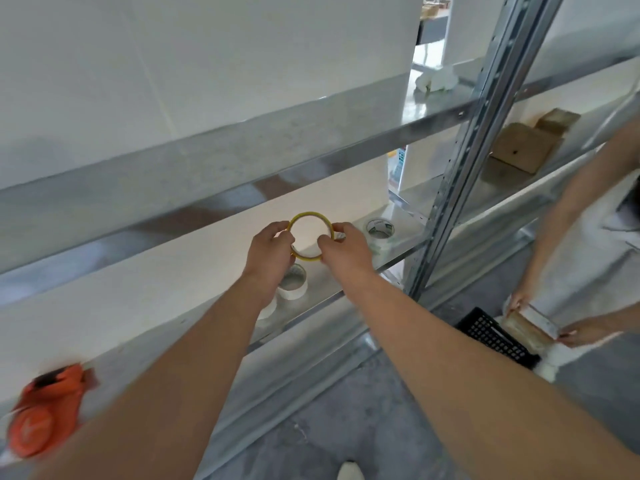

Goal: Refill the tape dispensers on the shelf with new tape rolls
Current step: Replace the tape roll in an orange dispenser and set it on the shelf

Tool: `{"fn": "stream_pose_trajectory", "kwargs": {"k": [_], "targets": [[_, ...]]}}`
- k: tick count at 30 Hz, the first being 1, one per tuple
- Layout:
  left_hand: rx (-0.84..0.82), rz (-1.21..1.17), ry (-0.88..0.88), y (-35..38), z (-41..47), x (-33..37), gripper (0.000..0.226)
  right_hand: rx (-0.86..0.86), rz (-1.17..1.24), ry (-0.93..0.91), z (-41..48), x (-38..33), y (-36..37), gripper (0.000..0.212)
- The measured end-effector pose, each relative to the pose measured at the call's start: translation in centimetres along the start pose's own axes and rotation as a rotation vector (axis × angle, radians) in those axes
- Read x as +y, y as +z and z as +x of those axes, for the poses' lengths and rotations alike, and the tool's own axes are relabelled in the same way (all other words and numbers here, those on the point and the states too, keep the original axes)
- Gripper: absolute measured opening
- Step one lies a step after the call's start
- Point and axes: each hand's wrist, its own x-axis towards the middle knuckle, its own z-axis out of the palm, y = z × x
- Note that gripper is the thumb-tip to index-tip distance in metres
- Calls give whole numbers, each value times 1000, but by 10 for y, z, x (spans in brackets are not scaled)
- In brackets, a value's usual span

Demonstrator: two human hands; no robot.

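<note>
At the metal shelf, we hold a thin yellow tape ring up between both hands. Far to the left of our fingers, low at the shelf's front edge, the orange tape dispenser lies blurred and untouched. Our left hand has its fingers clamped on the ring's left side; our right hand pinches the right side, fingers closed on the rim. Just below the fingers stands a white tape roll, with another partly hidden behind the left forearm; beyond the right fingers a third white roll sits near the shelf upright. Farther right, another person's hands hold a brownish roll above a black crate. We judge the step to be inspecting this nearly spent roll or core; next, we would need a full roll carried left to the dispenser.
</note>
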Motion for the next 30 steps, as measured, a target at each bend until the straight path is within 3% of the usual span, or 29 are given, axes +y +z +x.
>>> {"fn": "stream_pose_trajectory", "kwargs": {"k": [7, 17, 30], "targets": [[-33, -27, 31, -53, -47, -4, 48, 21, -29, -41, -74, -18, 20, 44], [-60, -97, 60, -124, -103, -18, 33, 18, -37, -67, -161, -30, 50, 45], [148, -297, 28, -207, -162, -33, 23, -170, -80, -194, -215, -41, 106, 38]]}}
